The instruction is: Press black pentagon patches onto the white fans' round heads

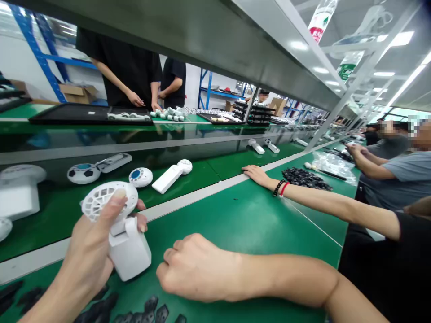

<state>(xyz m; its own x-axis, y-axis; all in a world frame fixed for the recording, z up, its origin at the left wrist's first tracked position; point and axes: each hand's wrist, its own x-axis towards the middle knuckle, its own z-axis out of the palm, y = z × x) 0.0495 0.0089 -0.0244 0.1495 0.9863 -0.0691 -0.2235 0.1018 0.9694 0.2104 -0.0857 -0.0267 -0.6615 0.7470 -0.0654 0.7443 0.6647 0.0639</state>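
My left hand [89, 251] grips a white handheld fan [130, 253] by its round slotted head, thumb across the grille. The fan's blocky white body hangs below the head, tilted, over the near edge of the bench. Just right of it, my right hand [198, 269] is curled into a fist, back upward, above the green mat. Its fingertips are hidden, so I cannot tell what is in it. Small black plastic parts [150, 309] lie scattered below both hands.
Beyond a pale rail [202, 188], a green conveyor belt [208, 172] carries several white fans [168, 178]. A co-worker's hand [257, 175] rests at the rail on the right, near a pile of black parts [305, 178]. Across the belt, another person works beside a black tray [70, 114].
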